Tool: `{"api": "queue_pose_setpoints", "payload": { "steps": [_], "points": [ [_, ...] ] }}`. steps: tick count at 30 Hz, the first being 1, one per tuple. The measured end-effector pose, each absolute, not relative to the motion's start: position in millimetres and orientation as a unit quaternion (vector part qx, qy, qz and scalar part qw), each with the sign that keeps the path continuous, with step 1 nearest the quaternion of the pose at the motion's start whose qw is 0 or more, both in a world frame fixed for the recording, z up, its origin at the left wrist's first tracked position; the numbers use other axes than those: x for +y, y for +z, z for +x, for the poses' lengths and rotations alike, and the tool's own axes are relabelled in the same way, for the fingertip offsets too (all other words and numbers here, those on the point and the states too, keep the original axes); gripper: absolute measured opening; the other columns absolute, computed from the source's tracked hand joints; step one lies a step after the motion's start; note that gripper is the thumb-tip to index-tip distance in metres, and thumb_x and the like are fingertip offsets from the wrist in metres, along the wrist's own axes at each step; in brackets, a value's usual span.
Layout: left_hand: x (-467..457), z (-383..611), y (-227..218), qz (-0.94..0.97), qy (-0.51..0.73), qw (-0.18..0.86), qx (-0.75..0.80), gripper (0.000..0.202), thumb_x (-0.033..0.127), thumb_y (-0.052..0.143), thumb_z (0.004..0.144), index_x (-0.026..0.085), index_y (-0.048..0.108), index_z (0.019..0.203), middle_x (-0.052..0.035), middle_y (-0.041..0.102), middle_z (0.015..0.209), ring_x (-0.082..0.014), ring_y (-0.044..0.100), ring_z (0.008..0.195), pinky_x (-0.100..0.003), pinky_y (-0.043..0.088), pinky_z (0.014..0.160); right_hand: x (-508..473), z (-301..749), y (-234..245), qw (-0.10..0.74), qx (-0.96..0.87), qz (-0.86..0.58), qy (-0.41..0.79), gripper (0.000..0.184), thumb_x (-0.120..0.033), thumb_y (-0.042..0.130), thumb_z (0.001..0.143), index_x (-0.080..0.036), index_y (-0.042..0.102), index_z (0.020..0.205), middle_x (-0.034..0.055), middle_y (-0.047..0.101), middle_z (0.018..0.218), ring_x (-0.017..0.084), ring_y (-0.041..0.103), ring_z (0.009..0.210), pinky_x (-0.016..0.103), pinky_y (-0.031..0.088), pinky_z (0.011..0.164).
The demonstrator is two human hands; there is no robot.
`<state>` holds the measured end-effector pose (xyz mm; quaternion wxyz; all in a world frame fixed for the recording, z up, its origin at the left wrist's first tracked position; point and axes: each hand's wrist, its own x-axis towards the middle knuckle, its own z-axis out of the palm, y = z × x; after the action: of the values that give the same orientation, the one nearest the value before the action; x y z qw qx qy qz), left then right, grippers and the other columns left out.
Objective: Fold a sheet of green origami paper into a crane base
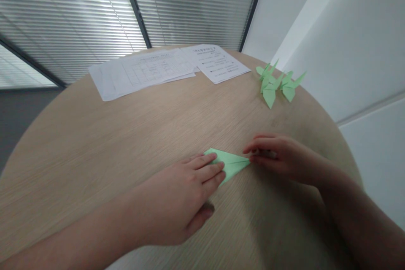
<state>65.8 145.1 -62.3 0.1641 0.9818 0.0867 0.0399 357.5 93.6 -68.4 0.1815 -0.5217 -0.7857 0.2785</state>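
Note:
A folded piece of light green paper (232, 163) lies flat on the round wooden table (126, 135), shaped like a pointed kite. My left hand (186, 194) rests on its left part, fingers stretched flat and pressing it down. My right hand (278, 156) is at the paper's right tip, fingertips drawn together in a pinch on that point. The paper's lower left part is hidden under my left fingers.
Several finished green paper cranes (276, 82) stand near the table's far right edge. Printed white sheets (142, 69) and another printed page (218, 62) lie at the back. Window blinds and a white wall stand behind the table.

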Motion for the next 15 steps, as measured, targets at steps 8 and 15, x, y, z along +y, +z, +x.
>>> {"api": "queue_pose_setpoints", "payload": {
  "steps": [8,15],
  "points": [
    [144,69,-61,0.979,0.031,0.175,0.095,0.053,0.033,0.058,0.095,0.017,0.052,0.145,-0.0134,0.059,0.143,-0.0323,0.052,0.136,-0.049,0.038,0.118,95,353,-64,0.118,-0.797,-0.529,0.268,0.010,-0.017,0.062,0.092,-0.020,0.071,0.088,0.0036,0.069,0.088,0.018,0.063,0.080,0.031,0.049,0.075],
    [143,68,-62,0.978,0.040,0.174,0.105,0.052,0.035,0.060,0.094,0.020,0.055,0.144,-0.0129,0.059,0.143,-0.0332,0.053,0.135,-0.050,0.038,0.117,93,342,-64,0.083,-0.804,-0.554,0.198,0.016,-0.019,0.058,0.093,-0.019,0.061,0.078,0.0030,0.063,0.079,0.017,0.057,0.072,0.030,0.042,0.067]
  ]
}}
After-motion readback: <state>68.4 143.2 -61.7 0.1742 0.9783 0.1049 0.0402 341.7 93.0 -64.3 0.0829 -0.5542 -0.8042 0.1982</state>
